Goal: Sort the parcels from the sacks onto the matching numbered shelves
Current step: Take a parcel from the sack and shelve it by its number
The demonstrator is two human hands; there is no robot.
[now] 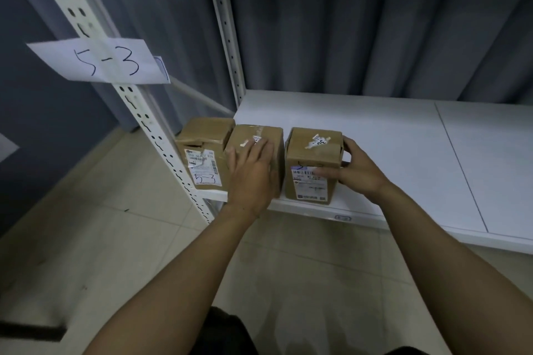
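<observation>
A grey curtain (346, 23) hangs behind a white metal shelf (375, 138). Three brown cardboard boxes stand in a row at the shelf's front left corner. The left box (202, 158) has "5-3" handwritten on its label. The left hand (253, 173) lies flat on the middle box (259, 135), its grip open, fingers straight. The right hand (357, 167) grips the right box (311, 179), with the thumb across the front and the fingers round the far side. A paper sign (101, 62) on the shelf post (138, 112) reads "5-3".

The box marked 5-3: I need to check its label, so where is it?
Head view: the box marked 5-3 stands at the left end of the shelf, beside the slotted post, next to the middle box under the left hand.
</observation>
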